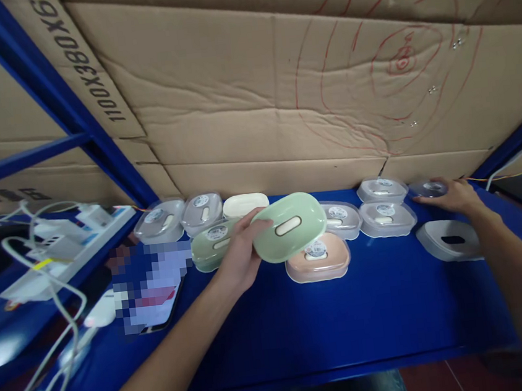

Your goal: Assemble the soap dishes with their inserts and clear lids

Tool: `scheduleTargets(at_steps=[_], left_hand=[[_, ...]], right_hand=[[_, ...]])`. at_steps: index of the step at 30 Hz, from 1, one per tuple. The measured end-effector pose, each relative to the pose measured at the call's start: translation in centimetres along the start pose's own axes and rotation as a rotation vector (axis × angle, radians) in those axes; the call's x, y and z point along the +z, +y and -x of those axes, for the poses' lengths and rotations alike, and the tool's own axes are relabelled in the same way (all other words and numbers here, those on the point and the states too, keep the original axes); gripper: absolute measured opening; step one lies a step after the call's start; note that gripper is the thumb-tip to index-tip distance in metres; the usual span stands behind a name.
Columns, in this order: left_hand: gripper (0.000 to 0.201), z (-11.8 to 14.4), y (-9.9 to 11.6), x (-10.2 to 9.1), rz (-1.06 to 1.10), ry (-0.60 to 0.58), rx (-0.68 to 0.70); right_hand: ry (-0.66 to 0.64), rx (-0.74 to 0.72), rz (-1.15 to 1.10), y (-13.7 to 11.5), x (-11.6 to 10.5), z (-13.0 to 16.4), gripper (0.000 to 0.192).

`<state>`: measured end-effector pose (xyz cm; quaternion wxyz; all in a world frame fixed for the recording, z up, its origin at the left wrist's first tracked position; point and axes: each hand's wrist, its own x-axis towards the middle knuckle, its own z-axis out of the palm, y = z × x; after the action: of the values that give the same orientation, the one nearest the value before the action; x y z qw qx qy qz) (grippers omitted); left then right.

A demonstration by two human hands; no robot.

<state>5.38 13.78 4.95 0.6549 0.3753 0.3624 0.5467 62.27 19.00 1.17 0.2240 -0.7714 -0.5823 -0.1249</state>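
Note:
Held up over the middle of the shelf is a light green oval plastic box (298, 227) with a white oblong inset on its face. My left hand (244, 250) grips its left end, thumb on top. At the back right, my right hand (459, 195) has its fingers on a clear plastic cover (429, 188) with a round label. Just in front of that hand sits a whitish oval piece (448, 240) with a dark oblong hole. Behind and below the green box are a pink box (318, 258) and a darker green box (212, 244), both under clear covers.
Several covered oval boxes (388, 218) line the back of the blue shelf (372, 320), with an uncovered cream box (245, 205) among them. A phone (159, 290), a power strip (69, 259) and loose white cables lie on the left. Cardboard (231, 86) walls the back.

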Motion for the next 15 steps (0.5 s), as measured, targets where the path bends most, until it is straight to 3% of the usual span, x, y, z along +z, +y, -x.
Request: scheduleTargets(at_steps=[4, 9, 11, 14, 15], left_hand=[[0.032, 0.3, -0.2, 0.2, -0.002, -0.011, 0.006], [0.034, 0.5, -0.3, 0.6, 0.051, -0.011, -0.01], [0.034, 0.6, -0.4, 0.8, 0.094, -0.034, -0.015], [0.031, 0.7, -0.4, 1.0, 0.161, -0.08, -0.008], [0.03, 0.7, -0.5, 1.1, 0.174, -0.097, -0.008]], right_hand=[[-0.065, 0.199, 0.008, -1.2, -1.8, 1.2, 0.092], [0.283, 0.322, -0.318, -6.4, -5.9, 2.1, 0.094], [0.388, 0.198, -0.49, -10.4, -7.5, 3.4, 0.094], [0.384, -0.288, -0.707, -18.4, -9.0, 7.4, 0.085], [0.416, -0.435, -0.714, -21.2, -9.2, 9.1, 0.091]])
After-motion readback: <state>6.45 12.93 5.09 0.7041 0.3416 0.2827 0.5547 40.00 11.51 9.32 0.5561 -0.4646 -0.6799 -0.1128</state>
